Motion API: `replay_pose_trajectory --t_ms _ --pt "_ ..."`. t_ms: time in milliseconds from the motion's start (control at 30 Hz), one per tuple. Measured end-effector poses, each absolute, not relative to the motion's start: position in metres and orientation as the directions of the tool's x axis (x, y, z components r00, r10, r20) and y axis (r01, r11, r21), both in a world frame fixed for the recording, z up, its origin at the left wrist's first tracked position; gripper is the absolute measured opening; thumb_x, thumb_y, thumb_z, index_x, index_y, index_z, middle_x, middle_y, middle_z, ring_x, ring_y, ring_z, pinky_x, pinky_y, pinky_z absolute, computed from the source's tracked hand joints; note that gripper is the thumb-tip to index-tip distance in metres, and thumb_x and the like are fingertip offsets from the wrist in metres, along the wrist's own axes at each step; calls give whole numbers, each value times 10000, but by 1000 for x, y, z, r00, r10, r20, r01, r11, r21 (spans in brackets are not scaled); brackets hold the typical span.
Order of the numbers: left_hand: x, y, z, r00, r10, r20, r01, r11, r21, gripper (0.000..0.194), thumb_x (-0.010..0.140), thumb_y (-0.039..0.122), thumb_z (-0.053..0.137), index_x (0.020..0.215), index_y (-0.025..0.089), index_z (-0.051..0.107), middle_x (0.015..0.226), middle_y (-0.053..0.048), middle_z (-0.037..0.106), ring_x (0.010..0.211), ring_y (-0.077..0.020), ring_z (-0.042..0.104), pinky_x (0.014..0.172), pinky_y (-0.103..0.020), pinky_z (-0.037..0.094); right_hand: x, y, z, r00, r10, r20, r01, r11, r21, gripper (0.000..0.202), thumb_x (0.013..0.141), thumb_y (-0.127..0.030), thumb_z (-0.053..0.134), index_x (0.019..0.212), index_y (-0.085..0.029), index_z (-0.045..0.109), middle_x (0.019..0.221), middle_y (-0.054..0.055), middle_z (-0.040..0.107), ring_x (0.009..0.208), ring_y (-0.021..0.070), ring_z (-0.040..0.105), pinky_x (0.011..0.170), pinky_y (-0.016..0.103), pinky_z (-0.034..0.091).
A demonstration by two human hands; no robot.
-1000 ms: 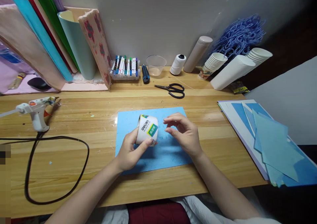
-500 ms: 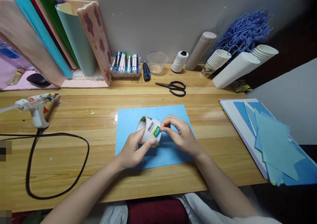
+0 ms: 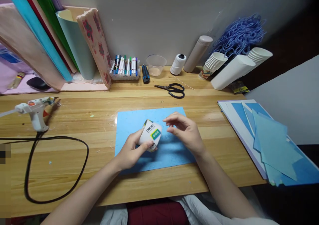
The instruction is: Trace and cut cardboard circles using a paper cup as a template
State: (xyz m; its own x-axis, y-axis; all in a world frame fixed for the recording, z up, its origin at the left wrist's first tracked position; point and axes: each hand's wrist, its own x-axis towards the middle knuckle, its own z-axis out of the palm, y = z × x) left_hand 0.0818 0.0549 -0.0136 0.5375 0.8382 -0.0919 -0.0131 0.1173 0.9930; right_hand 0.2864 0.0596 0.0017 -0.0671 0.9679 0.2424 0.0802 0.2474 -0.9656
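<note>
A roll of clear tape (image 3: 151, 135) with a white printed core is held above a blue sheet of paper (image 3: 171, 155) on the wooden table. My left hand (image 3: 132, 150) grips the roll, thumb on the near side and fingers behind or inside it, partly hidden. To the right of the roll, my right hand (image 3: 183, 130) hovers apart from it. Its thumb and forefinger are separated by a small gap, with nothing visible between them. Beyond the sheet lie black-handled scissors (image 3: 175, 90).
A glue gun (image 3: 37, 113) with a looped black cord stands at the left. Along the back are markers (image 3: 124, 65), a utility knife (image 3: 145, 74), a plastic bowl (image 3: 156, 65), a thread spool (image 3: 178, 64) and paper cups (image 3: 213, 65). Blue paper pieces (image 3: 274, 142) lie at the right.
My right thumb and forefinger have come off the tape roll and parted. The roll has turned in my left hand, so its ring opening shows less. The view has shifted slightly.
</note>
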Motion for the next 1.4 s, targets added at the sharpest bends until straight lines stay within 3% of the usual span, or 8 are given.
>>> replay_pose_trajectory --t_ms 300,567,800,933,1033,1133,1267,1400 --pt "83 54 -12 521 851 -71 -76 129 989 314 827 384 607 1027 143 626 873 -77 695 690 -191 681 620 -281 568 277 54 2 -117 936 331 184 348 -919 68 790 -248 696 738 -203 694 728 20 607 695 149 559 650 293 449" --pt "81 56 -14 553 825 -112 -61 175 983 279 829 379 609 962 134 620 832 -44 637 699 -166 655 643 -269 563 273 52 0 -261 851 456 424 526 -737 105 901 -159 497 810 -187 540 779 34 525 730 159 498 635 291 423" --pt "76 60 -5 638 744 -200 -26 281 959 303 834 381 606 1016 139 580 852 -27 608 692 -138 624 647 -248 545 258 46 -10 -184 736 651 616 603 -508 133 897 -80 440 855 -202 469 811 49 521 777 188 484 689 326 424" --pt "74 58 -6 698 684 -210 30 265 964 278 832 381 607 948 129 589 799 -19 600 681 -133 604 631 -238 533 264 49 -7 43 793 608 602 465 -649 120 911 -129 445 824 -208 470 796 37 499 771 179 481 706 319 418" --pt "75 58 -7 721 658 -217 66 246 967 261 839 377 600 888 120 591 767 -19 604 674 -126 602 614 -212 516 276 52 -2 260 874 411 352 310 -883 124 942 -248 445 830 -212 484 781 16 483 714 150 480 663 286 419" --pt "76 59 -9 681 700 -213 -7 298 955 288 833 384 609 964 128 582 798 -23 624 668 -126 617 618 -219 526 282 51 0 97 953 286 108 276 -955 136 926 -353 493 940 -221 528 861 23 521 735 140 506 658 271 429" --pt "75 61 -11 669 717 -196 -47 305 951 302 823 371 622 1002 130 588 822 -30 629 665 -135 631 621 -241 541 277 47 -1 -179 950 257 154 285 -946 228 808 -350 678 985 -226 603 912 29 533 790 150 507 731 291 429" --pt "74 61 -11 676 718 -168 -41 264 964 291 831 362 611 1001 128 585 819 -35 632 663 -140 632 617 -242 537 271 48 -2 -231 950 211 170 253 -952 173 760 -265 731 886 -210 626 862 21 538 781 149 497 724 291 417"
